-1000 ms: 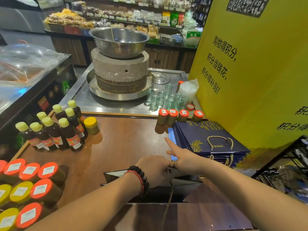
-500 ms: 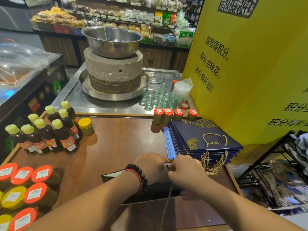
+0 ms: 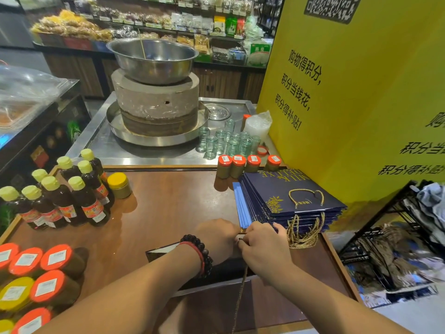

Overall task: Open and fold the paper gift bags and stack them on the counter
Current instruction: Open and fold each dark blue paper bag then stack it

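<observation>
A dark navy paper gift bag point(image 3: 163, 253) lies on the wooden counter point(image 3: 163, 213) just in front of me, mostly hidden under my hands. My left hand point(image 3: 216, 235), with a bead bracelet at the wrist, curls its fingers on the bag's far edge. My right hand point(image 3: 262, 247) grips the same edge right beside it, knuckles touching. A gold cord handle point(image 3: 240, 292) hangs from the bag toward me. A stack of flat navy gift bags point(image 3: 284, 194) with gold cords lies just beyond my right hand.
Dark sauce bottles point(image 3: 72, 198) with yellow caps stand at the left, and orange-lidded jars point(image 3: 36, 273) fill the near left corner. More small jars point(image 3: 243, 166) line the counter's far edge. A yellow sign board point(image 3: 361, 104) rises at the right, with a black rack point(image 3: 397, 237) below it.
My right hand has pulled back from pointing at the stack and now curls on the bag's edge beside my left hand. The camera view has shifted slightly.
</observation>
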